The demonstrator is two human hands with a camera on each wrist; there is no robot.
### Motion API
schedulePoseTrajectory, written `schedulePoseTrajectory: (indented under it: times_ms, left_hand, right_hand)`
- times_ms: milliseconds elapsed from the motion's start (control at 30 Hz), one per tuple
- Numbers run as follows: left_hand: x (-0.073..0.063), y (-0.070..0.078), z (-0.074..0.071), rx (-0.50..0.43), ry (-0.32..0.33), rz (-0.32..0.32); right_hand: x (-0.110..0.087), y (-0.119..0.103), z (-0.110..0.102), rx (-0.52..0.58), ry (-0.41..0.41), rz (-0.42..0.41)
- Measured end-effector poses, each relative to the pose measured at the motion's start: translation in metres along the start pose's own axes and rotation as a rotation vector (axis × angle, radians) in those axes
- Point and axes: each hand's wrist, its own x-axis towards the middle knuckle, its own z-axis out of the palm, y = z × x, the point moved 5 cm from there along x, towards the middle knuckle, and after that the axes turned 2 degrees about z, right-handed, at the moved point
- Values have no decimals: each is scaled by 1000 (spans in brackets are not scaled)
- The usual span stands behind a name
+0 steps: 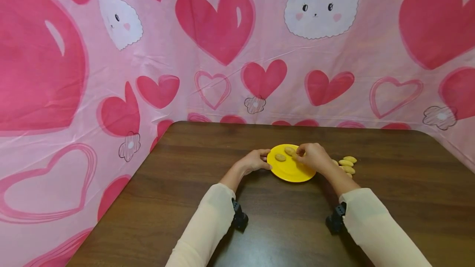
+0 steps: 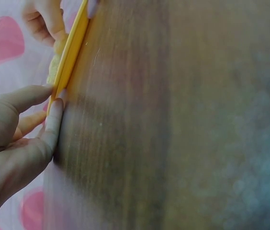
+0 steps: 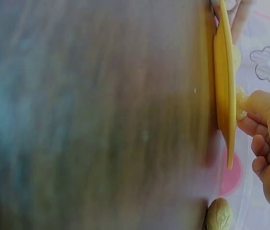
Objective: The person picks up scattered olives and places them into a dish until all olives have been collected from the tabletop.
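Observation:
A round yellow plate (image 1: pixel 293 174) lies on the brown wooden table. My left hand (image 1: pixel 254 162) holds its left rim, forefinger and thumb spread along the edge; the left wrist view has the fingertips right at the rim. Over the plate's right side, my right hand (image 1: pixel 313 158) pinches a small wrinkled yellow oval piece (image 3: pixel 241 103) between thumb and fingers, close to the plate's surface. Two similar oval pieces sit on the plate: one piece (image 1: pixel 280 157) towards the left, another piece (image 1: pixel 289 151) near the right fingertips.
Several more yellow oval pieces (image 1: pixel 347 162) lie in a group on the table right of the plate, partly hidden by the right wrist. Behind the table (image 1: pixel 208 151) hangs a pink cloth (image 1: pixel 222 90) with hearts and rabbits. Both wrists carry small black cameras.

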Motion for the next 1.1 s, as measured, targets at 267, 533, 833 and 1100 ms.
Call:
schedulePoseTrajectory:
  times_ms: [267, 533, 833, 1100]
  left_hand:
    - [0, 1, 0, 6, 13, -15]
    - [0, 0, 0, 1, 7, -5]
    - [2, 0, 0, -5, 14, -6]
    - [1, 0, 0, 7, 14, -5]
  right_hand:
    - [3, -7, 5, -10, -16, -2]
    - [5, -9, 10, 14, -43, 17]
    - [6, -10, 11, 2, -37, 11]
    - [3, -8, 5, 2, -32, -8]
